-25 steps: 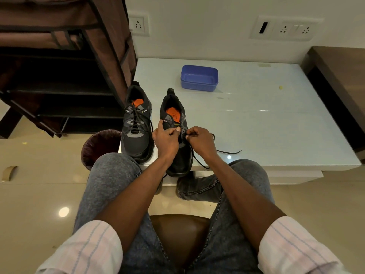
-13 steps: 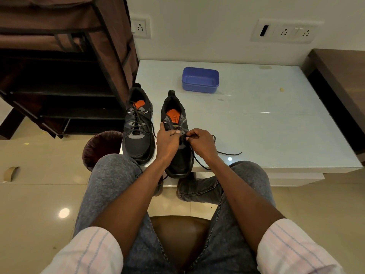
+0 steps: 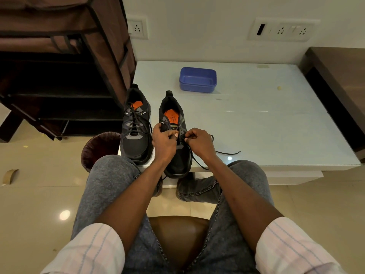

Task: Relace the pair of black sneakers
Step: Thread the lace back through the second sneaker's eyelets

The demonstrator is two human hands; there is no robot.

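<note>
Roughly halfway is my reading of this job, judged from how the two shoes lie on the white glass-topped table (image 3: 256,125). Both stand near its front left corner, toes toward the person, the second one's toe overhanging the front edge, beside the brown fabric shoe rack (image 3: 65,62).

Of the pair, the left sneaker (image 3: 136,135) looks finished: its lace crosses up the eyelets to the collar, with loose ends draped over the tongue, and neither hand touches it. Whether those ends are knotted I cannot tell.

By contrast, the right sneaker (image 3: 175,155), just beside it, is in work. Its orange insole shows through a wide-open throat and the upper eyelets look bare; what has been threaded lower down is hidden behind the hands.

Over its midfoot the left hand (image 3: 165,143) is curled, thumb and fingers pinching at the eyelet row, apparently on a lace end, though that end is hidden. Opposite it, the right hand (image 3: 199,142) pinches the black lace (image 3: 227,153) at the opposite eyelet row, with a long free tail trailing right across the tabletop.

So several crossings likely remain on this shoe, then any tying.

Farther back sits a blue plastic container (image 3: 198,80), well apart from the shoes.
</note>
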